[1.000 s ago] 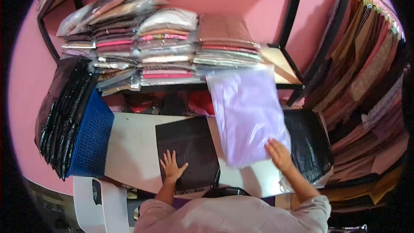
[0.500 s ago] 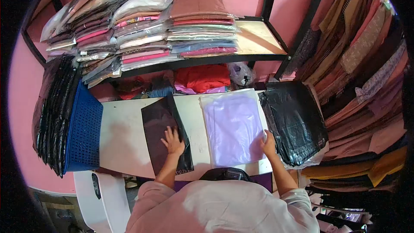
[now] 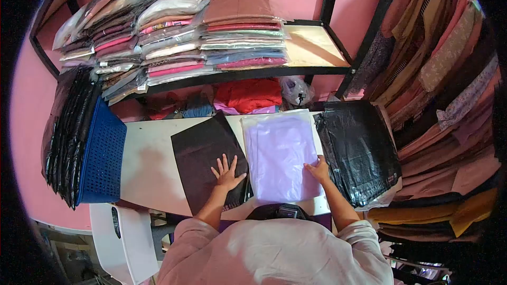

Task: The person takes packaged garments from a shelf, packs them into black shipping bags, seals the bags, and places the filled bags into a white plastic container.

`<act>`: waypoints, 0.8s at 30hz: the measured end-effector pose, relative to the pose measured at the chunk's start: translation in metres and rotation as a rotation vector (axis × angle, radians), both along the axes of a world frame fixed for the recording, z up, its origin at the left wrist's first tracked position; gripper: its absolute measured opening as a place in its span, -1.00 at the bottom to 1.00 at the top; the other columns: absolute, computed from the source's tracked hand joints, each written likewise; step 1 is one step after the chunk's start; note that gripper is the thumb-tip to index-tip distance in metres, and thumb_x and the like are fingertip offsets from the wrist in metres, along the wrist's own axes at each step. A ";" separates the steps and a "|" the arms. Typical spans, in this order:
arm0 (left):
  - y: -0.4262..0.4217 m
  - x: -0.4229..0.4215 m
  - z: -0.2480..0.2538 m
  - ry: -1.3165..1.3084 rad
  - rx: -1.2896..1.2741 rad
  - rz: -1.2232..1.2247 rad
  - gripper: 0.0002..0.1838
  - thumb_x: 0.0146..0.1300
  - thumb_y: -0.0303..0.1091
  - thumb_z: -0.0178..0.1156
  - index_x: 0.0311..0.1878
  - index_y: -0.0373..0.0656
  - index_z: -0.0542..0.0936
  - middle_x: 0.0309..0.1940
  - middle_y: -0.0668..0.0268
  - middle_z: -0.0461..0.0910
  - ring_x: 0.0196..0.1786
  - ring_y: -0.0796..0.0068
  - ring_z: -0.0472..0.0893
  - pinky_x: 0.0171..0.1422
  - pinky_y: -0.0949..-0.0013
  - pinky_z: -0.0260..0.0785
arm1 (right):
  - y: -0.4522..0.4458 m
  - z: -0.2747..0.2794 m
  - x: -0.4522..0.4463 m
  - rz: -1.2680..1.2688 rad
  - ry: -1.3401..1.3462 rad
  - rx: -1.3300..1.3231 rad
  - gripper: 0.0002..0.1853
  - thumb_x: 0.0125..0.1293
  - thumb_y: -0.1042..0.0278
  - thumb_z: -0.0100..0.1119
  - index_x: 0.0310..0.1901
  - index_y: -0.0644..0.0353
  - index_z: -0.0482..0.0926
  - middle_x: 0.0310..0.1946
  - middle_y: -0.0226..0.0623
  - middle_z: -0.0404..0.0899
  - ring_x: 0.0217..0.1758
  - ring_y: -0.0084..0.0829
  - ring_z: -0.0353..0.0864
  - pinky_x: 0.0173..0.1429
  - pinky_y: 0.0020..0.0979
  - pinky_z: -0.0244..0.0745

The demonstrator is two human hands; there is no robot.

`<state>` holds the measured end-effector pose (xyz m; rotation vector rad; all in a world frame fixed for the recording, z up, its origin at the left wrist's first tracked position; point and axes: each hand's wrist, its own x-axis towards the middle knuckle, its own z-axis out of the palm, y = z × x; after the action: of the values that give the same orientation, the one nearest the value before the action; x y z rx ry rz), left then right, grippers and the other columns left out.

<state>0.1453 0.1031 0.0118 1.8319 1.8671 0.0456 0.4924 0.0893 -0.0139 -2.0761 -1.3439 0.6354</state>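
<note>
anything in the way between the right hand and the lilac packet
Nothing visible: the right hand is at the right edge of the lilac packet, with no object showing between them.

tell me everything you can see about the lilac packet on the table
The lilac packet is flat and roughly rectangular: folded fabric, by its look, inside a clear, shiny, plastic-like sleeve. It lies on the white table between the dark bag and the black stack. The right hand touches its right edge, thumb on top.

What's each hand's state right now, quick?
Left hand: open, spread on the flat black bag.
Right hand: at the right edge of the lilac package; can't tell whether it's gripping.
</note>
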 end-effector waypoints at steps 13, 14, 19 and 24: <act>-0.007 0.096 -0.014 -0.263 0.208 0.281 -0.61 -0.05 -0.19 0.22 -0.20 -0.25 0.49 -0.32 -0.02 0.53 -0.20 -0.02 0.52 -0.10 0.12 0.37 | 0.021 0.026 0.037 0.138 -0.115 -0.216 -0.52 -0.22 0.31 0.33 -0.21 0.30 0.43 -0.40 0.04 0.53 -0.25 -0.02 0.54 -0.20 -0.21 0.42; -0.003 0.098 -0.008 -0.208 0.092 0.321 -0.60 -0.06 -0.13 0.22 -0.24 -0.25 0.51 -0.30 -0.02 0.53 -0.17 0.00 0.53 -0.08 0.13 0.37 | 0.021 0.024 0.037 0.143 -0.120 -0.217 -0.52 -0.22 0.31 0.33 -0.21 0.30 0.43 -0.40 0.04 0.53 -0.25 -0.02 0.54 -0.20 -0.21 0.42; 0.010 0.101 -0.024 -0.355 -0.045 0.284 -0.56 -0.10 -0.01 0.21 -0.39 -0.27 0.56 -0.30 -0.01 0.56 -0.18 0.09 0.55 -0.08 0.18 0.38 | 0.020 0.042 0.015 0.038 -0.053 0.011 -0.59 -0.14 0.51 0.09 -0.12 0.16 0.44 -0.42 0.04 0.51 -0.33 0.06 0.51 -0.22 -0.09 0.38; 0.017 0.143 -0.022 -0.679 -0.143 0.346 -0.65 -0.18 -0.11 0.26 -0.51 -0.27 0.56 -0.58 0.16 0.58 -0.45 0.36 0.59 -0.30 0.31 0.40 | 0.008 0.077 -0.011 0.482 -0.259 0.076 -0.53 -0.18 0.45 0.10 -0.08 0.10 0.51 -0.34 0.05 0.51 -0.12 -0.11 0.45 -0.07 -0.23 0.43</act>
<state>0.2884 0.1197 -0.0105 1.1686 1.6047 0.5656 0.4819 0.0972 0.0631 -1.8259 -2.0150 0.5057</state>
